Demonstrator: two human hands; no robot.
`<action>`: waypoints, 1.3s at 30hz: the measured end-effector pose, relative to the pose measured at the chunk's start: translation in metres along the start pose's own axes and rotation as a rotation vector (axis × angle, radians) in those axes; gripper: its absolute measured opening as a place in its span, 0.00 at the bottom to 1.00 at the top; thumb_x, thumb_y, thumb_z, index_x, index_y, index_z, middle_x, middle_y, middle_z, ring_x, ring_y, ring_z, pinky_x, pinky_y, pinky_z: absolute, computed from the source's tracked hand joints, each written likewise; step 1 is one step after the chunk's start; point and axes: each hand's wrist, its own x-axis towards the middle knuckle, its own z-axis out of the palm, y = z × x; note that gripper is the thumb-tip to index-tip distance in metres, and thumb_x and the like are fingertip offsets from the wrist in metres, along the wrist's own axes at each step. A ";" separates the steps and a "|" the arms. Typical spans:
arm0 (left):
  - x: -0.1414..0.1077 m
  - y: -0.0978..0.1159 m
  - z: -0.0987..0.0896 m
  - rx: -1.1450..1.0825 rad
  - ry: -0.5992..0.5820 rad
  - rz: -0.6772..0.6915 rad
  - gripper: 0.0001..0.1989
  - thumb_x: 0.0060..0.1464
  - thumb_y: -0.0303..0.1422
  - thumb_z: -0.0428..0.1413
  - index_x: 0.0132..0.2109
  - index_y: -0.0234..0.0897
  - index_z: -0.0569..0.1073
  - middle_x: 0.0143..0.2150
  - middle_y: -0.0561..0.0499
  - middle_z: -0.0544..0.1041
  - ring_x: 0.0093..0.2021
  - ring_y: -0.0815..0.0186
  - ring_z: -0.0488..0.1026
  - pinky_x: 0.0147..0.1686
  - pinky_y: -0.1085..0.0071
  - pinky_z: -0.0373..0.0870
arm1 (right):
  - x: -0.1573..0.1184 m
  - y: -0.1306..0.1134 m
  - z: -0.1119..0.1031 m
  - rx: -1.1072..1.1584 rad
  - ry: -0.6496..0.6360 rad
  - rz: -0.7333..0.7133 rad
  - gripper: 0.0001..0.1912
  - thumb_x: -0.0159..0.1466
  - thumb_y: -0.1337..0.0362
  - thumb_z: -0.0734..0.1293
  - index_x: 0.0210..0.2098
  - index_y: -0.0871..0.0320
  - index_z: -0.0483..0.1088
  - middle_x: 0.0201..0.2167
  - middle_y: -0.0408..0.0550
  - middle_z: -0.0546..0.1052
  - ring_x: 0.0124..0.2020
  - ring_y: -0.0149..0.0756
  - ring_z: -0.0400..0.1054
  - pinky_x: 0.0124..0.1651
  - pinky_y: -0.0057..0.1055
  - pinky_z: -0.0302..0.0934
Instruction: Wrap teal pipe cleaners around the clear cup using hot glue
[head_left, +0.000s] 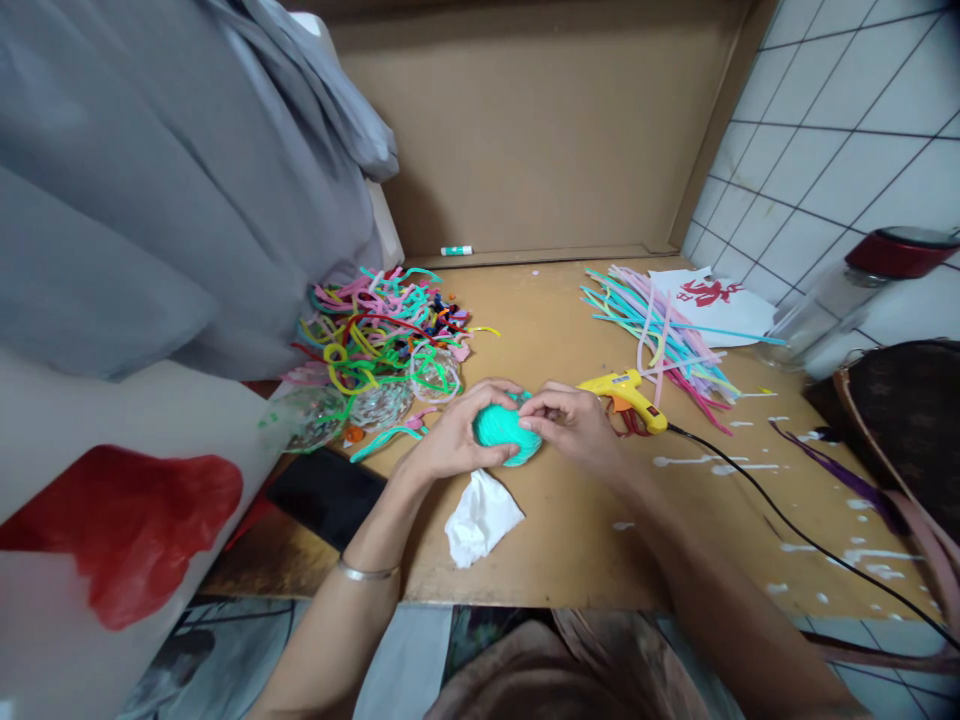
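Observation:
My left hand (463,432) is wrapped around a rounded turquoise, fuzzy-looking ball (498,428), thumb below and fingers over the top. At the ball's upper right edge, the thumb and fingers of my right hand (564,418) are pinched together; what is between them is too small to make out. A crumpled white tissue (481,518) lies on the table just below the ball. Close to my right hand rests a yellow hot glue gun (627,398), its black cord running off to the lower right.
A tangled heap of coloured pipe cleaners (375,335) lies at left, with a dark phone (327,496) nearer me. Straight pipe cleaners (660,325) lie back right by a lidded clear bottle (832,310) and brown bag (907,430). A glue stick (457,251) sits at the back.

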 end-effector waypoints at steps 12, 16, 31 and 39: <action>-0.001 -0.003 -0.002 -0.043 -0.012 -0.016 0.21 0.46 0.36 0.65 0.46 0.38 0.69 0.58 0.40 0.72 0.58 0.51 0.70 0.57 0.53 0.65 | -0.001 -0.004 -0.003 -0.056 -0.039 -0.047 0.09 0.64 0.69 0.64 0.34 0.57 0.76 0.30 0.43 0.72 0.31 0.30 0.66 0.35 0.28 0.57; -0.001 -0.002 -0.003 -0.037 -0.019 -0.014 0.21 0.46 0.36 0.65 0.46 0.38 0.68 0.58 0.40 0.71 0.58 0.52 0.70 0.58 0.54 0.66 | -0.001 -0.003 -0.002 -0.050 -0.034 -0.052 0.09 0.64 0.69 0.64 0.34 0.57 0.76 0.30 0.43 0.72 0.31 0.30 0.65 0.36 0.28 0.58; -0.001 -0.003 -0.002 -0.077 -0.011 -0.028 0.26 0.45 0.34 0.66 0.48 0.38 0.64 0.57 0.41 0.72 0.57 0.54 0.71 0.57 0.56 0.66 | -0.002 -0.002 0.000 -0.044 -0.015 -0.058 0.09 0.64 0.69 0.63 0.34 0.58 0.76 0.32 0.44 0.72 0.31 0.29 0.65 0.36 0.27 0.57; -0.001 -0.005 -0.003 -0.079 -0.011 -0.005 0.25 0.45 0.36 0.66 0.49 0.38 0.66 0.57 0.40 0.72 0.57 0.53 0.71 0.57 0.56 0.67 | -0.001 -0.001 -0.001 -0.032 -0.029 -0.065 0.08 0.64 0.69 0.63 0.34 0.58 0.76 0.31 0.44 0.72 0.31 0.30 0.65 0.36 0.28 0.57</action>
